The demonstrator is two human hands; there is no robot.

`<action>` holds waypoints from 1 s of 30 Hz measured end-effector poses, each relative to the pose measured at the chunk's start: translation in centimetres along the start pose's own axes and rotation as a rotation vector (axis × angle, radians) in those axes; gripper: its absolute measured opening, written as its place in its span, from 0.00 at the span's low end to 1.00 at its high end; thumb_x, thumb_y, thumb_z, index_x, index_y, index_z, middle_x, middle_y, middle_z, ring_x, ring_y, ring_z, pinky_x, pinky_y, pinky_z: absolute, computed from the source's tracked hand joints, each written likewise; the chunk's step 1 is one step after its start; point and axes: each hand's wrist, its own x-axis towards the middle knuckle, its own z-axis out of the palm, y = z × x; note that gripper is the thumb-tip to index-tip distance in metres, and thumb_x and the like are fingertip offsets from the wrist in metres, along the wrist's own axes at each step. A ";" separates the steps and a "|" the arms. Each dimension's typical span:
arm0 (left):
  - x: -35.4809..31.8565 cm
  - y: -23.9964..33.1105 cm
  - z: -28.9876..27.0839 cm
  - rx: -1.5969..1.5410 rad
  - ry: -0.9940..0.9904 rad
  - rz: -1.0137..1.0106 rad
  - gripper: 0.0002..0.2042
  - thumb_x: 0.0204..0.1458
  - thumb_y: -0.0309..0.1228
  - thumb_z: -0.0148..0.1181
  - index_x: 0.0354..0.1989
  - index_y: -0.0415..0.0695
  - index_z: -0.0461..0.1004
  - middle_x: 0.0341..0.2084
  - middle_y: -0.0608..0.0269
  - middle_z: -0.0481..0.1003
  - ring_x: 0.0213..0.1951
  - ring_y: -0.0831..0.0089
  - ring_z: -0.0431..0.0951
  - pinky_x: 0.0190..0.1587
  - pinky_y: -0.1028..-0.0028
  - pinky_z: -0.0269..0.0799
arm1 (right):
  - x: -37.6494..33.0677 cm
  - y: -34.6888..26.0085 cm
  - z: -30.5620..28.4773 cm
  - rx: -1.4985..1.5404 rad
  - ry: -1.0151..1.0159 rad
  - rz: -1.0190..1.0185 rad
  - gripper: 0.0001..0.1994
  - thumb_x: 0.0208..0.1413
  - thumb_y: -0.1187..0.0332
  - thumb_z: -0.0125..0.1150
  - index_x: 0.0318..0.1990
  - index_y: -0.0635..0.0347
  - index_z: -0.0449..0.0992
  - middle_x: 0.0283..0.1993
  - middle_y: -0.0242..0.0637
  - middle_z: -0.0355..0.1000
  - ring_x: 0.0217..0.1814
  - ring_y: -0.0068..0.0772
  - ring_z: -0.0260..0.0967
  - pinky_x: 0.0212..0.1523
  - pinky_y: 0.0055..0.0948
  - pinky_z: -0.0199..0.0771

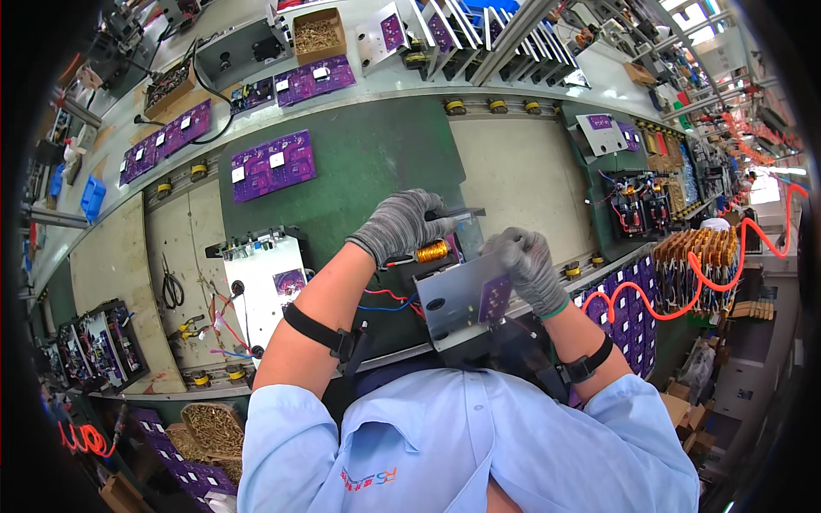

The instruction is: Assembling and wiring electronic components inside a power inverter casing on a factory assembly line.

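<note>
My left hand [406,224], in a grey knitted glove, reaches over an electronic assembly with a yellow-wrapped coil [432,250]. Its fingers are curled together beside a dark part at the assembly's far edge; what they pinch, if anything, is hidden. My right hand [526,263], gloved alike, grips the upper right edge of a tilted grey metal panel [449,301]. A small purple circuit board [494,299] sits on that panel. Red and blue wires [385,299] run out to the left of the assembly.
Left of my forearm lies a white metal unit [263,291] with parts along its edge. A purple board [274,165] rests on the green mat [376,154]. Pliers [172,286] lie further left. An orange coiled hose [697,286] hangs at the right, near stacked purple boards [629,321].
</note>
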 end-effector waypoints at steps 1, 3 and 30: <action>0.1 -0.1 0.0 0.003 -0.006 0.008 0.23 0.55 0.50 0.66 0.44 0.40 0.80 0.36 0.50 0.81 0.40 0.56 0.82 0.47 0.63 0.77 | 0.1 0.1 0.2 -0.060 0.005 0.017 0.31 0.49 0.37 0.71 0.31 0.61 0.75 0.34 0.37 0.78 0.37 0.24 0.74 0.40 0.26 0.76; 0.2 -0.1 -0.1 0.007 -0.025 0.009 0.23 0.55 0.50 0.65 0.44 0.40 0.80 0.36 0.49 0.81 0.41 0.56 0.82 0.47 0.63 0.77 | 0.5 0.4 0.6 -0.087 0.022 0.013 0.24 0.55 0.47 0.70 0.34 0.65 0.78 0.25 0.23 0.68 0.28 0.13 0.59 0.29 0.20 0.63; 2.3 1.7 -0.8 0.115 -0.213 -0.067 0.29 0.53 0.58 0.61 0.44 0.41 0.81 0.33 0.52 0.82 0.38 0.57 0.82 0.46 0.63 0.76 | 1.9 -0.1 1.1 -0.039 0.060 0.031 0.28 0.53 0.39 0.69 0.33 0.59 0.74 0.30 0.22 0.68 0.33 0.14 0.62 0.34 0.20 0.67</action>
